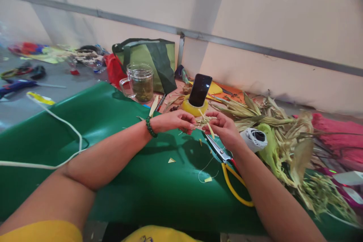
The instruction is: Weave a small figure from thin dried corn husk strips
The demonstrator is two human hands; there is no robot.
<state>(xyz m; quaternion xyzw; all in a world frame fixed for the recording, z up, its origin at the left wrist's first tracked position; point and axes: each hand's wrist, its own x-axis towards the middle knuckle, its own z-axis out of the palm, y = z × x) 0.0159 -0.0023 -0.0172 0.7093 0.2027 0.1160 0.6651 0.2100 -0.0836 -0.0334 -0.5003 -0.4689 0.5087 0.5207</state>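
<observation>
A small woven piece of pale plant strips (pixel 204 121) is held up between my two hands, above the green mat (pixel 136 185). My left hand (pixel 180 121) pinches its left end, with a bead bracelet at the wrist. The fingers of my right hand (pixel 222 125) are closed on its right side. One strip points up from the piece and another hangs down. Scissors with yellow handles (pixel 225 159) lie under my right hand and forearm. A thin thread and small cut scraps (pixel 171 160) rest on the mat.
Behind my hands, a phone (pixel 200 90) leans in a yellow tape roll (pixel 193 107). A glass mug (pixel 141 83) stands before a green bag (pixel 155 56). At right are a white thread spool (pixel 254 139), dried husks (pixel 302 155) and pink cloth (pixel 337 138). A white cable (pixel 66 123) crosses the left.
</observation>
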